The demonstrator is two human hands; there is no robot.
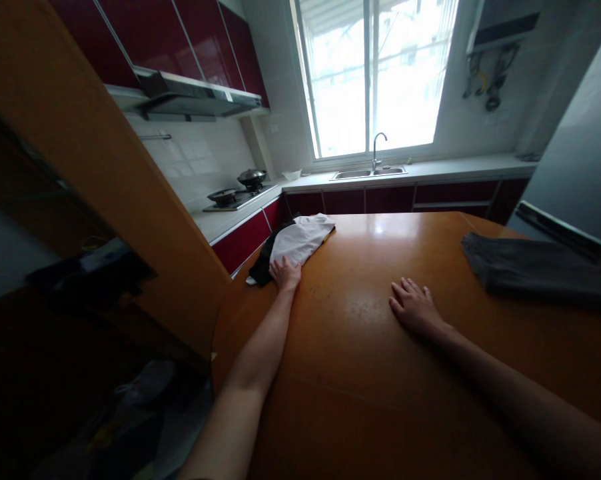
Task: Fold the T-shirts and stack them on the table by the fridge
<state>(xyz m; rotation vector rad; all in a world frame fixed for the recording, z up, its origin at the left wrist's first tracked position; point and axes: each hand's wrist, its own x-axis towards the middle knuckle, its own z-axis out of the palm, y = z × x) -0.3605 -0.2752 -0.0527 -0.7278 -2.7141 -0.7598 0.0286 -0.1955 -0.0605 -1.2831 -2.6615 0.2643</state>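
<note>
My left hand [285,274] reaches to the far left of the wooden table and rests on the near edge of a crumpled white and black garment [303,237]. Its fingers look spread over the white cloth, and no fold shows gripped between them. Flat on the bare tabletop [350,360] lies my right hand [414,308], fingers apart and holding nothing. To the right of that hand is a folded dark grey cloth [535,267], apart from it.
Behind the table runs a white counter [445,165] with a sink [353,175] and faucet [375,150]. A stove with a lidded wok [252,177] stands back left. A wooden frame [145,180] edges the left side; a large grey appliance [575,153] stands right.
</note>
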